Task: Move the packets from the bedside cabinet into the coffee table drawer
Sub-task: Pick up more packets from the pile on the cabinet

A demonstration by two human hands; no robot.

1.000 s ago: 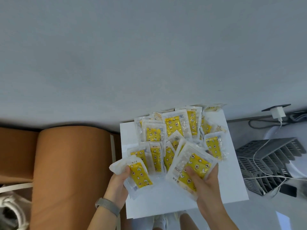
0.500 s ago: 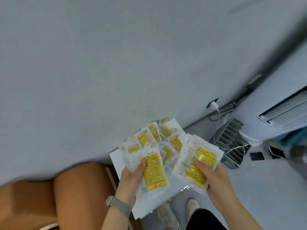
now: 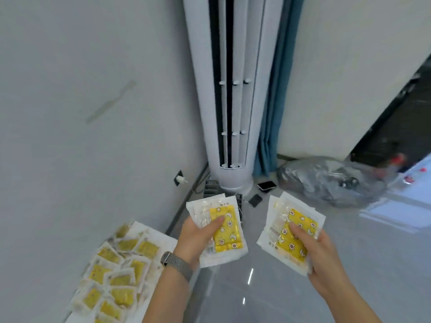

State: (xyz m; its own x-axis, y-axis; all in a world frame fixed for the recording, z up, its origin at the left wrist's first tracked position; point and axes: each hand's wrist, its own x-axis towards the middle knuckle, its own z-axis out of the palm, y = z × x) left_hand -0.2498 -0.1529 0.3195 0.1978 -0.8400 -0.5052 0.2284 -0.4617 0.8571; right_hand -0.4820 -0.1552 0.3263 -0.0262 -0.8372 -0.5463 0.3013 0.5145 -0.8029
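1. Since a second earlier I had turned right, away from the cabinet (image 3: 161, 238); it slid from centre view to the lower left.
2. My left hand (image 3: 196, 238) had lifted off the surface and held a stack of packets (image 3: 221, 229), thumb pressed on the top yellow one.
3. My right hand (image 3: 324, 259) held a second stack (image 3: 291, 231), thumb on top, fingers curled under.
4. Both stacks were in the air over the floor (image 3: 268, 287), well apart from each other.
5. Judged: pickup done for this load, carry step started; drawer and coffee table not in view.
6. Many packets were left on the cabinet (image 3: 116, 276), so more trips looked needed.
7. Ahead: tower fan (image 3: 233, 89), blue curtain (image 3: 277, 113), wall plug (image 3: 180, 179) with cable along the wall.
8. A plastic bag (image 3: 326, 180) and small dark items lay on the floor right of the fan; possible obstacles if I walked that way.
9. Loose stacks could slip; frame was blurred.
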